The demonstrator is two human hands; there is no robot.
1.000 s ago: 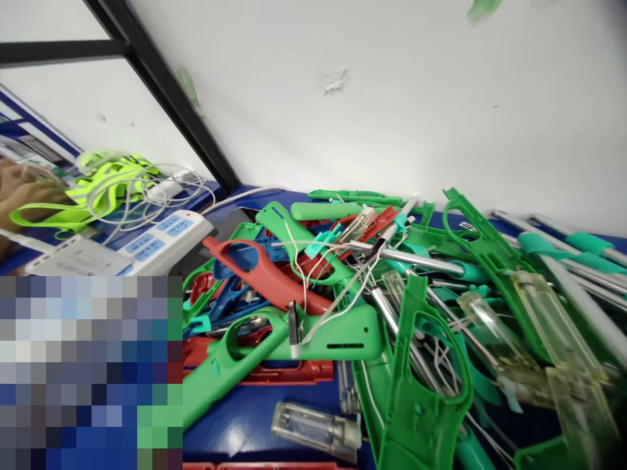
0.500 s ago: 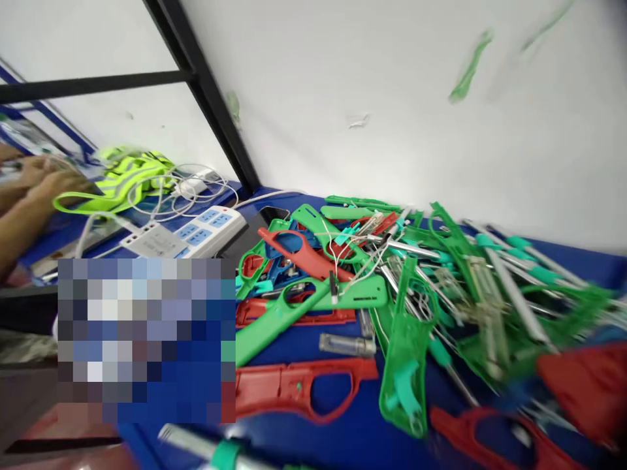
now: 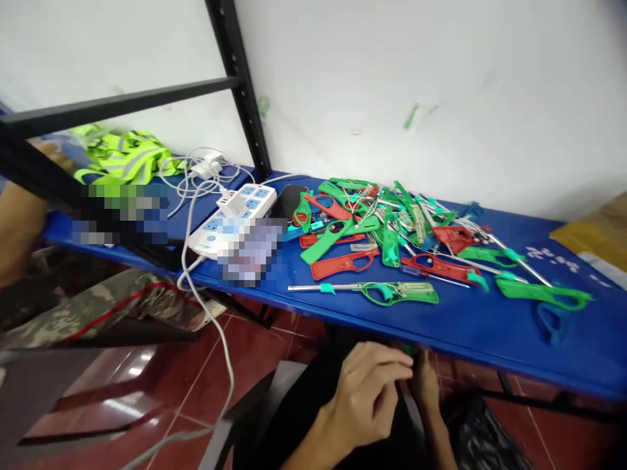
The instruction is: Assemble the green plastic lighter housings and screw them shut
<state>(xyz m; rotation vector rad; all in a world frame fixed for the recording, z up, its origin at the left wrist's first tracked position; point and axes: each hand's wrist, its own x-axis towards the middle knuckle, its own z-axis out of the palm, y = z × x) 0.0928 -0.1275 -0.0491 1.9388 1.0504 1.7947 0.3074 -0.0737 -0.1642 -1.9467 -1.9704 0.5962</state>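
Two hands have come into view: left hand [image 3: 366, 390] loosely curled, right hand [image 3: 428, 384] partly hidden; I cannot tell either's grip. One green lighter [image 3: 406, 292] lies before one parts pile [image 3: 390, 240] on the table [image 3: 482, 329].

Blue tabletop [image 3: 470, 329]: heaped lighter parts [image 3: 390, 238], white power strip [image 3: 249, 210].

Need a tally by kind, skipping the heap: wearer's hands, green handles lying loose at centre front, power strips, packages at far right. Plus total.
Hands, left hand and right hand: 2
Green handle at centre front: 1
Power strip: 1
Brown package: 1
Total: 5
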